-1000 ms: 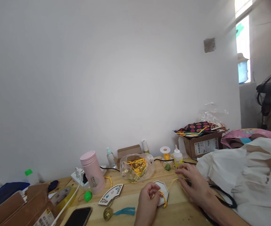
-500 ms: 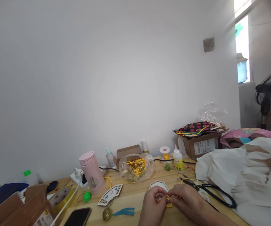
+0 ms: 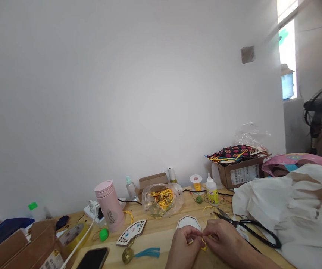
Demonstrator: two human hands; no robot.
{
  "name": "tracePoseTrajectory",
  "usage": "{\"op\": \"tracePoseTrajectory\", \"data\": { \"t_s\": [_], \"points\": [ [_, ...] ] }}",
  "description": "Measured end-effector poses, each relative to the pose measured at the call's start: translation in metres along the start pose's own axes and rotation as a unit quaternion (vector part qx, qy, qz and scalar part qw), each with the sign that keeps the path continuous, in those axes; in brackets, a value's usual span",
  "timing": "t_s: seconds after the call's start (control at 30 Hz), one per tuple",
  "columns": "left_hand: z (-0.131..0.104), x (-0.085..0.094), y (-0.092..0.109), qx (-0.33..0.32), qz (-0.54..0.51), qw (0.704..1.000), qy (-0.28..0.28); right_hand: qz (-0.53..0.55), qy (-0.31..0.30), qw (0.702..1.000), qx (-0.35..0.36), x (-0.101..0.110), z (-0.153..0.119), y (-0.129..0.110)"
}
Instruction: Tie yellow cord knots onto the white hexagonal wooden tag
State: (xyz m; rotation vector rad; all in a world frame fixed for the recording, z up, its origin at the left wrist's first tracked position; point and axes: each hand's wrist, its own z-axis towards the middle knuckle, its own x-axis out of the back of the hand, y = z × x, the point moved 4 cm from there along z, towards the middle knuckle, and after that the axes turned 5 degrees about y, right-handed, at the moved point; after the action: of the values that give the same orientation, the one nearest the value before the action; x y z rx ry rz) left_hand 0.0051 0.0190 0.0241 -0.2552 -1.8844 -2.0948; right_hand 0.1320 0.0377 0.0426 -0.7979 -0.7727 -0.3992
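A yellow cord is pinched between both hands near the front edge of the table. My left hand grips it with thumb and fingers together. From the right, my right hand pinches the same cord, its fingertips close to those of the left. A loop of yellow cord arcs on the table above the right hand. Just behind the hands lies a white octagonal piece with a dark rim, partly covered by them. Black scissors lie to the right, their blades apart.
Left of the hands are a fan-shaped piece, a gold ball with blue tassel, a phone and a pink cup. Behind stand a bag of yellow cords, a spool and a glue bottle. White cloth covers the right.
Both hands have shifted slightly, and the cord between them now hangs as a small loop. A loop of yellow cord beside the scissors has moved left, above the right hand.
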Motion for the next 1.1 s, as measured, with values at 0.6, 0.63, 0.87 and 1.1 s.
{"op": "tracePoseTrajectory", "data": {
  "t_s": [0.6, 0.63, 0.87, 1.1],
  "points": [
    [-0.001, 0.004, -0.012, 0.041, 0.093, 0.995, 0.02, 0.007, 0.018, 1.0, -0.021, 0.007, -0.003, -0.004],
    [-0.001, 0.005, -0.013, 0.042, 0.097, 0.994, 0.025, 0.007, 0.022, 1.0, -0.018, 0.007, -0.003, -0.003],
    [-0.005, 0.005, -0.003, 0.019, 0.115, 0.993, 0.012, 0.005, 0.02, 1.0, -0.014, 0.004, -0.004, -0.001],
    [-0.005, 0.007, 0.003, 0.046, 0.095, 0.994, 0.022, 0.011, 0.015, 1.0, 0.002, 0.0, -0.006, 0.002]
  ]
}}
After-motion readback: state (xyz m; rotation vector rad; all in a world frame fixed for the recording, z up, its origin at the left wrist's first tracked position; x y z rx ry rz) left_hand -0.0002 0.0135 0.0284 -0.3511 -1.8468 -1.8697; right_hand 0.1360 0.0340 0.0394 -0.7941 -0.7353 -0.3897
